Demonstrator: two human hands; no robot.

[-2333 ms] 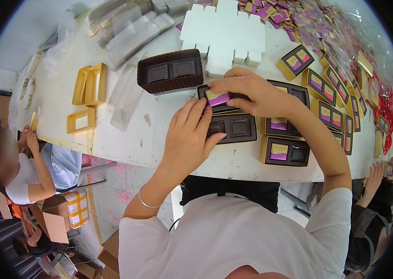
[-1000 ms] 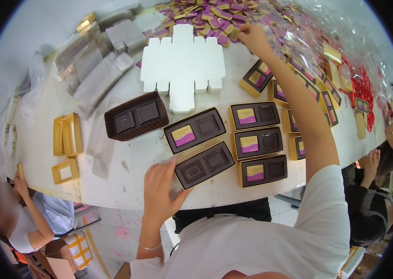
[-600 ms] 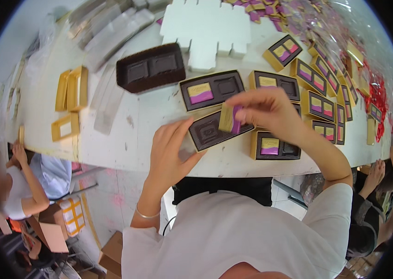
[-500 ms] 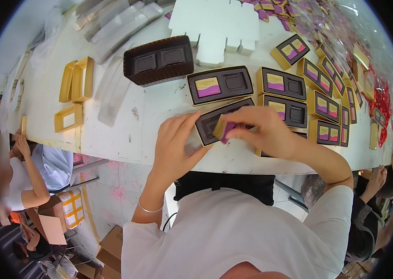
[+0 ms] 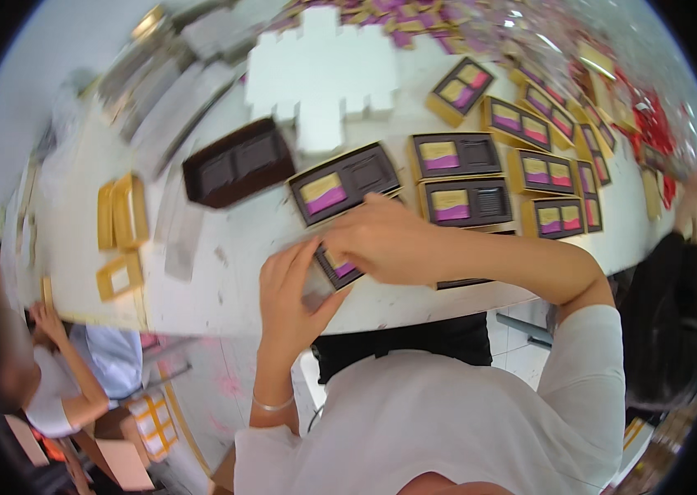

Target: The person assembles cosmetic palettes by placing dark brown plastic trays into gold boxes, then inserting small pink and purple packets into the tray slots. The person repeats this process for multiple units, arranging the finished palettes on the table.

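My left hand grips the left end of a small box with a dark tray, thumb at the near side and fingers at the far side. Over the same box is my curled right hand, its fingertips at a gold-and-purple packet lying in the tray. The hand hides much of the box and packet. Just beyond it stands a box with one packet in its left slot and a bare right slot. To the right, two similar boxes each hold one packet; another lies partly under my right forearm.
Several filled gold boxes stand at the right. Behind are a brown plastic tray, a stack of white flat cartons and a heap of packets. Gold frames and clear plastic sleeves are at left. People sit on both sides.
My right hand has brought the packet from above the box down into its tray. My left hand still holds the box. The whole view has shifted and tilted.
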